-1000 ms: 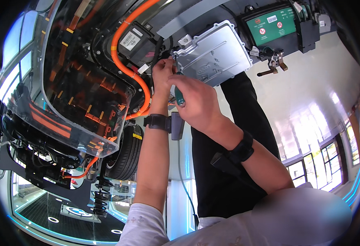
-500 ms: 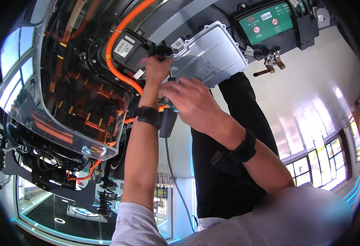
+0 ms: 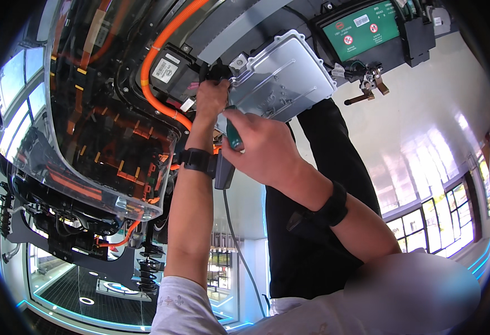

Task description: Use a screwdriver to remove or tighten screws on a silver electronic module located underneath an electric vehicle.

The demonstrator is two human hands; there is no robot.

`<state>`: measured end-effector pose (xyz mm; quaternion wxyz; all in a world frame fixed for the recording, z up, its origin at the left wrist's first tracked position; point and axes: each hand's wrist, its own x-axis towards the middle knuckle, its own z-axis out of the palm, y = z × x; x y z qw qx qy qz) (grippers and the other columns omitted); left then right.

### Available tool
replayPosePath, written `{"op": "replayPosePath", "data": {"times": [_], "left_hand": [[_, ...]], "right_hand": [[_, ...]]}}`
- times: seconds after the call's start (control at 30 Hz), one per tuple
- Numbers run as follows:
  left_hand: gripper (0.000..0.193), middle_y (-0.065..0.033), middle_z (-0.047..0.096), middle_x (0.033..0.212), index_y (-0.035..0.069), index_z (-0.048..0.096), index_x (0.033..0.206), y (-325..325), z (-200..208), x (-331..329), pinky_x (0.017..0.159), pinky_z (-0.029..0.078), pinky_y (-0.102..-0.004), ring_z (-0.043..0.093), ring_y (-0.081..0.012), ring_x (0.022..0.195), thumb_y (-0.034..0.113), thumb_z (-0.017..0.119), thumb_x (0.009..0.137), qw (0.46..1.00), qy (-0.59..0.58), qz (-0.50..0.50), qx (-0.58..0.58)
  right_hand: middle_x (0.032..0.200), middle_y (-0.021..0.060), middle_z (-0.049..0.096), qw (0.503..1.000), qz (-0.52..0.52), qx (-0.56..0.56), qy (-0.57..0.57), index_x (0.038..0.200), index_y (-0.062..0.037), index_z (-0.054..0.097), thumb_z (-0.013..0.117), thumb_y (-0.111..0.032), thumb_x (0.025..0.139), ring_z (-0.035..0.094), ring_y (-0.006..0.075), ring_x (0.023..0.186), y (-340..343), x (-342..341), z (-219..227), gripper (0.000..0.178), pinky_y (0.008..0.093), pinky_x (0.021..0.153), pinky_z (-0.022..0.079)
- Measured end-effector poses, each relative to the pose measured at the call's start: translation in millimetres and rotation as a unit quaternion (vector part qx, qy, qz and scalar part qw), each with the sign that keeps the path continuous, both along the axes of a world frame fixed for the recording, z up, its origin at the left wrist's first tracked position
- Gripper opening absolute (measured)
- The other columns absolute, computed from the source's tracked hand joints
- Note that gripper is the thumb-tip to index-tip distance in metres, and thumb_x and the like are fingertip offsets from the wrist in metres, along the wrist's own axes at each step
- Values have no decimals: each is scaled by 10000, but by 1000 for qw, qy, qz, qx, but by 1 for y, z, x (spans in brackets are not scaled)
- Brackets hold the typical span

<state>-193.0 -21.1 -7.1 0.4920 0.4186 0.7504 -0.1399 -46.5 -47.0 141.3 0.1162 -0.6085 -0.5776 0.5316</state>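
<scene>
My right hand (image 3: 267, 146) is closed around the dark green handle of a screwdriver (image 3: 233, 133). Its handle points toward me, and the far end runs in beside my left hand, where the tip is hidden. My left hand (image 3: 211, 99) is closed at the near corner of a silver finned-edge metal housing (image 3: 284, 78), against a black connector (image 3: 218, 71) and its cable. What those fingers pinch is covered by the hand itself. Left of that hand sits a dark module (image 3: 169, 72) with a white label.
A thick orange cable (image 3: 146, 72) curves down left of my hands. A transparent cover (image 3: 55, 111) over orange and black parts fills the left side. At the upper right are a green-labelled battery (image 3: 362, 33) and a brass-coloured clamp (image 3: 372, 84). A grey cord (image 3: 231, 223) hangs from my left wrist strap.
My right hand has shifted its grip on the screwdriver, so more of the green handle shows, tilted a little differently. My left hand stays by the connector.
</scene>
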Motion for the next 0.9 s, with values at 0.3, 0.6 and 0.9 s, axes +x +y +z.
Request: {"op": "replayPosePath", "data": {"times": [0.3,0.6,0.9], "left_hand": [[389,-214,647,684,-32,673,778,-12,-4,-4,705,499,-429,660,-366,697,325,538,851,991,-47,110,-61],[354,-247,644,823,-19,637,860,-12,12,5,744,493,-450,631,-421,849,326,558,871,993,-15,-69,98],[253,-212,624,694,6,557,768,-41,13,22,571,497,-496,608,-418,638,217,542,908,916,114,-225,313]], "right_hand": [[840,119,552,996,62,-44,-39,1124,-99,580,696,-144,719,623,274,743,-10,19,11,423,376,608,501],[849,94,538,997,25,-59,-39,1107,-129,610,661,-93,694,601,281,718,-25,45,30,417,385,608,502],[846,94,543,990,34,-126,-48,1152,-156,605,632,-108,712,599,301,701,-35,89,40,444,398,631,500]]}}
